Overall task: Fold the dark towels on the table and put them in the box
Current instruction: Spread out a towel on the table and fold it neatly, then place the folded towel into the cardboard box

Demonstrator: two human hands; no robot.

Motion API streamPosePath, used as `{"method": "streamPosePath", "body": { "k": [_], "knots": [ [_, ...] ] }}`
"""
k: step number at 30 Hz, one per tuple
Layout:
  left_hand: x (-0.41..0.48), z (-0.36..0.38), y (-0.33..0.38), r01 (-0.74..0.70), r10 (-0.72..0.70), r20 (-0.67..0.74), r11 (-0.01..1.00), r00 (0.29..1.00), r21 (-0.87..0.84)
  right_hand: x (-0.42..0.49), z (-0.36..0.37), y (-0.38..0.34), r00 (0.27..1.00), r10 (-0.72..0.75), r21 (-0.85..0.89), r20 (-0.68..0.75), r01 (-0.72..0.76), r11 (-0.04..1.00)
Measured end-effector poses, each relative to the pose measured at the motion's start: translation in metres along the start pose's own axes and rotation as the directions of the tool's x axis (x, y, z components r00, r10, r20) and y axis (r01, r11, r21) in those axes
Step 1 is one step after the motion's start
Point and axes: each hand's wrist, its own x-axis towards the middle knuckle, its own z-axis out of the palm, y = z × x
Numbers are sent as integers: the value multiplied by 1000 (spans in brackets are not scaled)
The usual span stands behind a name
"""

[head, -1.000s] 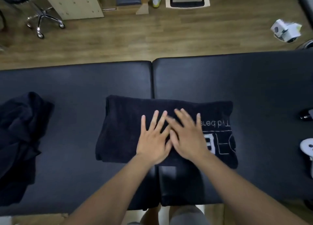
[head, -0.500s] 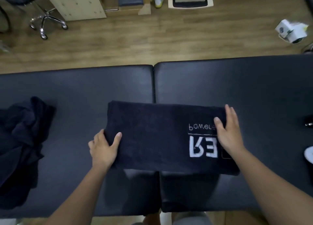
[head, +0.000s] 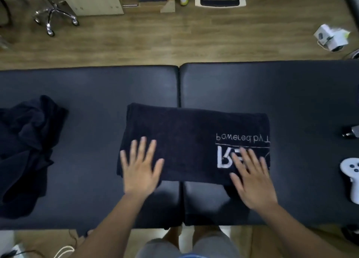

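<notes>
Loose towel (head: 25, 150): dark, crumpled in a heap at the table's left end, cut off by the left border; a bare strip of table separates it from the folded towel.
Table (head: 97, 90): black, padded, 2 pads joined at 1 seam down the middle; far and near edges both in view; a broad bare band runs along the far side.
Folded towel (head: 184, 139): dark rectangle lying flat across the seam at the table's centre; long edges slightly tilted against the table's edge; near edge stops short of the table's near edge.
Left hand (head: 140, 172): flat on the towel's near-left corner; fingers (head: 143, 148) straight and spread, gripping nothing.
Lettering (head: 242, 141): white, on the towel's right half, seen upside down; the small line reads roughly "Powered by T"; 1 ruled line under it; then a large "R", the rest hidden by the right hand.
Right hand (head: 252, 182): flat on the near-right corner; fingers (head: 252, 160) straight and spread, holding nothing; blurred.
Dark object (head: 349, 134): at the right border, kind unclear.
Controller (head: 351, 178): white, near the table's right end, bare table between it and the towel.
</notes>
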Motion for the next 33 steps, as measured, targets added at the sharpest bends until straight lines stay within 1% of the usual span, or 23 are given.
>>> {"method": "streamPosePath", "body": {
  "k": [1, 2, 3, 4, 5, 6, 7, 8, 10, 11, 12, 13, 14, 15, 16, 17, 19, 20, 22, 25, 27, 30, 33],
  "knots": [
    [-9, -3, -23, 195, -192, 50, 979, 980, -61, -15, 0, 18, 996, 83, 21, 29, -84, 996],
    [-14, -9, -41, 393, -376, 138, 910, 917, -134, -26, -4, 33, 983, 170, 97, 70, -176, 980],
    [-17, -19, -52, 537, -502, 200, 817, 841, -211, -30, -13, 42, 962, 254, 232, 105, -272, 934],
    [-15, -28, -61, 581, -549, 190, 766, 814, -275, -28, -27, 46, 936, 334, 394, 109, -349, 850],
    [-9, -37, -66, 535, -536, 103, 772, 838, -342, -20, -40, 47, 905, 417, 549, 80, -389, 739],
    [0, -47, -66, 451, -487, 16, 796, 873, -403, -7, -53, 45, 864, 498, 655, 71, -417, 631],
    [14, -53, -64, 375, -426, -10, 806, 905, -458, 8, -63, 40, 831, 546, 722, 106, -442, 533],
    [27, -60, -58, 325, -364, 27, 793, 931, -515, 21, -70, 34, 807, 563, 748, 179, -483, 455],
    [49, -62, -39, 304, -246, 179, 753, 953, -583, 41, -69, 20, 790, 531, 735, 305, -550, 397],
    [57, -58, -28, 307, -203, 247, 791, 948, -529, 48, -65, 14, 782, 529, 733, 330, -565, 378],
    [63, -53, -18, 309, -193, 293, 849, 936, -429, 54, -61, 13, 765, 548, 741, 337, -575, 347],
    [67, -51, -12, 314, -213, 303, 887, 929, -339, 58, -59, 13, 747, 567, 757, 346, -580, 302],
    [69, -49, -11, 333, -240, 303, 891, 922, -309, 61, -56, 16, 729, 576, 759, 371, -595, 264],
    [68, -53, -9, 363, -263, 299, 861, 917, -357, 63, -56, 22, 722, 559, 759, 406, -608, 233],
    [69, -54, -14, 403, -286, 309, 802, 907, -440, 65, -57, 28, 716, 531, 756, 454, -624, 196],
    [70, -56, -21, 463, -319, 345, 719, 883, -519, 67, -60, 33, 705, 491, 747, 511, -647, 152],
    [71, -65, -29, 622, -367, 503, 498, 783, -604, 69, -69, 37, 686, 404, 722, 606, -687, 82],
    [71, -69, -34, 670, -332, 583, 406, 742, -621, 69, -73, 37, 682, 369, 715, 631, -696, 63],
    [66, -80, -33, 721, -228, 688, 315, 689, -617, 66, -79, 34, 691, 348, 726, 634, -687, 43],
    [44, -84, -26, 812, -133, 810, 232, 571, -535, 48, -83, 33, 707, 358, 755, 610, -655, 7],
    [23, -77, -24, 838, -84, 840, 174, 536, -517, 25, -83, 32, 698, 386, 753, 603, -657, 10],
    [6, -77, -19, 804, 2, 817, 174, 577, -569, -26, -80, 26, 688, 475, 788, 549, -615, -20],
    [5, -86, -6, 725, 127, 768, 261, 628, -637, -83, -80, 14, 662, 592, 850, 460, -520, -80]
  ]
}}
